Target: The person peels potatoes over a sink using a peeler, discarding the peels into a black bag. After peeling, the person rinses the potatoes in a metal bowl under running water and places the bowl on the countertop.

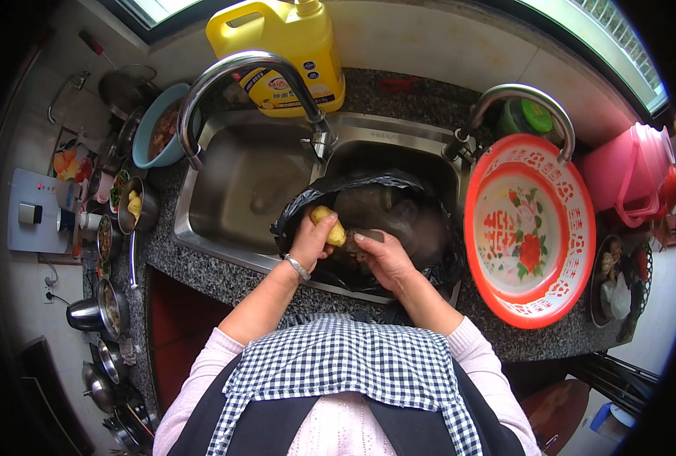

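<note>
My left hand (310,239) grips a pale yellow peeled potato (329,225), held by the thumb and fingers. Close beside it, my right hand (388,259) pinches a small dark flat tool (370,235) under its thumb; its exact kind cannot be made out. The tool's end lies near the potato's lower right side, and whether they touch is unclear. Both hands are over a black plastic bag (293,212) spread open in the right sink basin. Translucent plastic and dark scraps show inside the bag.
A steel double sink (187,228) has a curved tap (247,60) over its left basin. Another tap (520,91) arches beside a red-rimmed enamel basin (472,228). Behind stands a yellow detergent jug (292,40). Leftward are a blue bowl of meat (144,139) and a long-handled pot (150,208).
</note>
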{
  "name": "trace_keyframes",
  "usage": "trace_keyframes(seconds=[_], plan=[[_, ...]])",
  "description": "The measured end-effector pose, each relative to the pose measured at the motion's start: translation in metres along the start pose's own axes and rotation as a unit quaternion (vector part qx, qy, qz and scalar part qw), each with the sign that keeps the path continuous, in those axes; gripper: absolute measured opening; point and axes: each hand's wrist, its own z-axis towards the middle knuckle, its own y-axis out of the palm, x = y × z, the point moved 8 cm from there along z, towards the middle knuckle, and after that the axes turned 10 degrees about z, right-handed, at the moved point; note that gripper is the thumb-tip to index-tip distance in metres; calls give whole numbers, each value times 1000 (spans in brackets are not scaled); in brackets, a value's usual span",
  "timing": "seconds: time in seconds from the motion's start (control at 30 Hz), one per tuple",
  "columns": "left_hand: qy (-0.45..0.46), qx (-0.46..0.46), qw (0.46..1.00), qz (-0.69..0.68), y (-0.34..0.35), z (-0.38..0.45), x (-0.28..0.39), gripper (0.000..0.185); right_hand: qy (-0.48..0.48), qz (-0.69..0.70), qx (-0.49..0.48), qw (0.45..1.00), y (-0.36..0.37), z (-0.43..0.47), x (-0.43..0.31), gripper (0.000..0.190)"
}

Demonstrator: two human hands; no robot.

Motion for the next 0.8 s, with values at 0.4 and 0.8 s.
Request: trace_keyframes(seconds=[0.4,0.8], plan=[[-39,-171,978,-110,10,-8,0,28,32,-27,-21,999,6,-4,-3,20],[52,-117,991,45,5,-8,18,47,17,-47,-46,998,10,-7,-5,26]])
